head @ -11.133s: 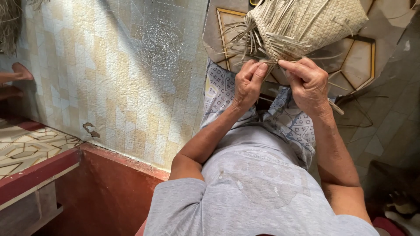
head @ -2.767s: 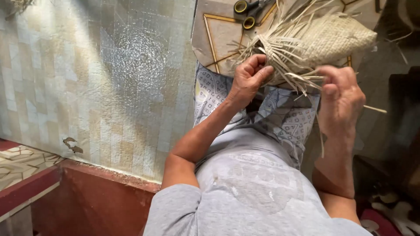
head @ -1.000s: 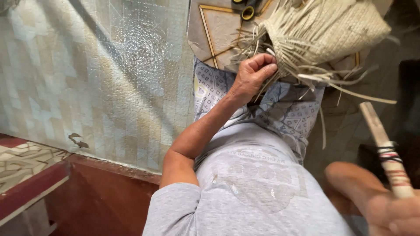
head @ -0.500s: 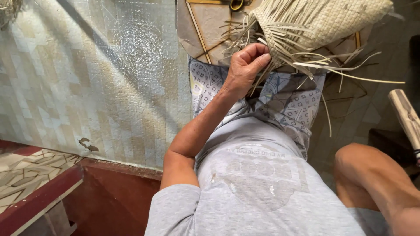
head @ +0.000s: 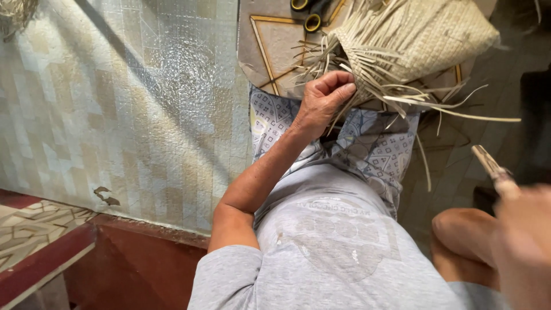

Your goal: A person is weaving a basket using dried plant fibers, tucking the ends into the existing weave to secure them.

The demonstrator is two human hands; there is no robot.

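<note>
So the left hand point(head: 324, 103) is curled shut around the rim of a half-woven straw basket point(head: 419, 40), right where the loose unwoven strips point(head: 402, 95) fan out. Looks to me like that grip is there to pin the piece against the lap so it doesn't roll while the weave edge faces the person. The basket lies on its side, just past the knees, partly on the patterned shorts point(head: 367, 149) and partly over the floor tile point(head: 275, 46).

The right hand point(head: 525, 241) is down at the lower right, close to the camera and blurred, closed around a thin pale stick-like tool point(head: 488, 163) that points up and away from the basket (can't tell what kind of tool, too blurry). It is well apart from the weaving.

Other stuff: scissors with yellow-rimmed handles point(head: 307, 14) lie on the floor just beside the basket's frayed end, near the top edge. A tiled wall point(head: 126, 97) runs down the whole left side, with a reddish ledge point(head: 132, 252) below it. The long stray strips poke out to the right and hang over the leg, so they're the main clutter between the tool hand and the rim.
</note>
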